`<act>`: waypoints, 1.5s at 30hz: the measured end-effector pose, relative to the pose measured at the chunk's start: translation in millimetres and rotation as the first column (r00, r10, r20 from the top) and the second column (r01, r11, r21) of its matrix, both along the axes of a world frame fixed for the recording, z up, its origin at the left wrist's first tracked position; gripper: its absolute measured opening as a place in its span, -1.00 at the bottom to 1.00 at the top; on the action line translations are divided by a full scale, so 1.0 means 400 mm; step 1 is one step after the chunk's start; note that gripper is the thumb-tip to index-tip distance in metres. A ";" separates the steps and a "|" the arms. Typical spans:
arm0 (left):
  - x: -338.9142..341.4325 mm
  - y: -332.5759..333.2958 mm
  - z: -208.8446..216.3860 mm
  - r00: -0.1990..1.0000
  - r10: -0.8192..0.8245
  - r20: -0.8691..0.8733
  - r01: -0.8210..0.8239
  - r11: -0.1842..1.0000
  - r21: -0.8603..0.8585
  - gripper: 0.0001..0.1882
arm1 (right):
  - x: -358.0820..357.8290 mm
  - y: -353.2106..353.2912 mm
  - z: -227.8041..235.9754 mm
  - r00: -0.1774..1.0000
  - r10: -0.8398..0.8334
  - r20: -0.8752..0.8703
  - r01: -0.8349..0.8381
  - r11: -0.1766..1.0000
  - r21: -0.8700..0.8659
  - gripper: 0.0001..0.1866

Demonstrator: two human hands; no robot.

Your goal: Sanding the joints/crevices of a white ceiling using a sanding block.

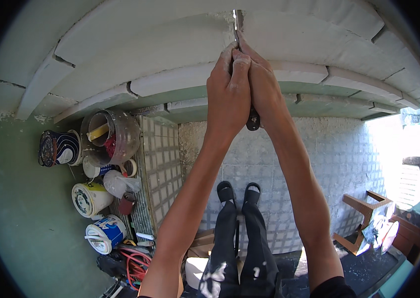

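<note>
Head view showed me the left hand [227, 92] and the right hand [265, 87] pressed together, both grips closed snugly around the dark-handled tool [253, 120], white dust on the fingers. Its butt stuck out below the palms, and its narrow metal blade ran out beyond the fingertips to the pale boards [299, 37]; I could not tell whether the edge was touching them. Off to the left I saw a clear plastic tub [129, 144] and a blue-and-white bucket [113, 229]; to the right, a brown stool [367, 212] near the tiled floor [314, 164].
</note>
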State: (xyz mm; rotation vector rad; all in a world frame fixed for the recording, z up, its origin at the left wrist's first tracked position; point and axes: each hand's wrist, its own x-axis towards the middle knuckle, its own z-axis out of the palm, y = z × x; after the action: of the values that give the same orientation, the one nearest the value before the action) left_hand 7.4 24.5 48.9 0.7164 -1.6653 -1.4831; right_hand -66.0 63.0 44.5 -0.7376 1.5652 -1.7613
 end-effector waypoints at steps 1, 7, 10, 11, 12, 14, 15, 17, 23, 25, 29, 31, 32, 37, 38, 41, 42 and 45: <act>-0.002 -0.003 0.000 1.000 -0.001 0.014 0.001 1.000 -0.008 -0.58 | -0.001 -0.001 -0.005 1.000 -0.002 -0.001 0.002 1.000 0.003 -0.40; 0.014 -0.025 -0.004 1.000 -0.004 0.009 0.004 0.998 -0.056 -0.60 | 0.043 -0.020 -0.017 0.995 -0.072 0.064 0.078 0.991 -0.107 -0.52; 0.029 -0.044 0.016 0.997 -0.039 0.067 0.049 0.987 -0.156 -0.58 | 0.054 -0.025 -0.006 0.994 -0.038 0.103 0.058 0.977 -0.205 -0.63; 0.027 -0.045 0.032 0.997 -0.038 0.068 0.048 0.986 -0.157 -0.58 | 0.053 -0.026 0.003 0.988 -0.040 0.147 0.073 0.972 -0.224 -0.66; 0.022 -0.038 0.041 0.992 -0.037 0.119 0.057 0.983 -0.175 -0.56 | 0.051 -0.021 0.002 0.981 -0.046 0.190 0.091 0.969 -0.232 -0.69; 0.010 -0.020 0.032 0.985 -0.039 0.167 0.070 0.980 -0.184 -0.54 | 0.024 -0.001 0.005 0.972 -0.023 0.234 0.066 0.981 -0.180 -0.66; 0.004 -0.011 0.030 0.987 -0.031 0.156 0.060 0.982 -0.180 -0.52 | 0.011 0.005 0.007 0.959 0.009 0.283 0.035 0.989 -0.147 -0.63; -0.002 0.002 0.018 0.995 -0.016 0.103 0.034 0.984 -0.174 -0.47 | -0.012 -0.001 -0.007 0.972 0.027 0.232 0.002 0.992 -0.128 -0.59; 0.010 0.044 -0.006 0.993 -0.119 0.016 0.115 0.982 0.151 -0.42 | -0.078 0.078 -0.014 0.955 0.248 0.161 -0.256 0.966 0.030 -0.43; 0.019 0.045 -0.023 0.990 -0.131 0.056 0.119 0.977 0.177 -0.39 | -0.062 0.103 -0.020 0.945 0.272 0.183 -0.287 0.956 0.057 -0.43; 0.024 0.062 -0.112 0.997 -0.040 0.063 0.031 0.989 0.147 -0.34 | -0.015 0.122 -0.044 0.969 0.177 0.170 -0.189 0.980 0.058 -0.46; 0.030 0.063 -0.118 0.996 -0.049 0.072 0.037 0.986 0.161 -0.34 | -0.007 0.129 -0.050 0.964 0.167 0.205 -0.194 0.974 0.120 -0.48; 0.035 0.063 -0.118 0.995 -0.059 0.076 0.045 0.983 0.176 -0.34 | -0.003 0.128 -0.068 0.983 0.162 0.089 -0.177 0.965 0.196 -0.50; 0.041 0.046 -0.104 0.995 -0.059 0.086 0.045 0.987 0.154 -0.37 | 0.068 0.092 -0.112 0.993 -0.021 -0.116 0.031 0.996 0.082 -0.53; 0.049 0.032 -0.090 0.996 -0.022 0.090 0.015 0.997 0.074 -0.39 | 0.082 0.079 -0.112 0.993 -0.021 -0.112 0.030 0.996 0.082 -0.53; 0.089 -0.055 -0.066 0.993 -0.081 0.085 0.080 0.997 0.007 -0.46 | 0.119 0.032 -0.094 0.999 -0.003 -0.032 0.003 1.000 -0.002 -0.46; 0.121 -0.090 -0.052 0.985 -0.138 0.102 0.143 0.988 -0.049 -0.48 | 0.141 0.007 -0.078 0.999 -0.032 -0.013 0.031 0.997 -0.070 -0.41; 0.186 -0.114 -0.002 0.972 -0.127 0.196 0.135 0.990 -0.032 -0.52 | 0.182 -0.061 -0.077 0.994 -0.104 -0.016 0.100 0.984 -0.148 -0.32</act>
State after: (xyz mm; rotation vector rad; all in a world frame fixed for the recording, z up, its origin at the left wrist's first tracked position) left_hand 81.7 -21.1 48.0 0.7581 -1.9195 -1.5004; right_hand 6.7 38.5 13.8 -0.7627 1.5246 -1.9667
